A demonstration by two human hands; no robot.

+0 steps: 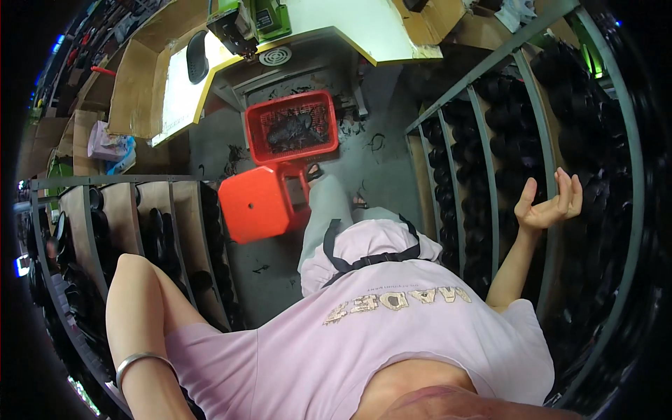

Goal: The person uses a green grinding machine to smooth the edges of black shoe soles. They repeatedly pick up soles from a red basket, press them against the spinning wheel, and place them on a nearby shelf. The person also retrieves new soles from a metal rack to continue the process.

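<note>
My right hand [549,204] is raised beside the rack on the right, palm up, fingers apart and nothing in it. It is nearest to the stacked black curved pieces [560,143] on that rack's shelves; I cannot tell whether it touches any. My left arm [136,308], with a silver bangle, bends back toward the lower left edge. The left hand itself lies out of the picture. A single black shoe sole [198,57] rests on the white worktop [185,98] at the far left.
A green machine [269,21] stands at the worktop. Below it, a red basket [253,133] holds black scraps, with an orange-red stool [252,203] close by. Metal racks [500,210] [84,180] flank me. Cardboard boxes [136,77] sit at the far left; scraps litter the floor.
</note>
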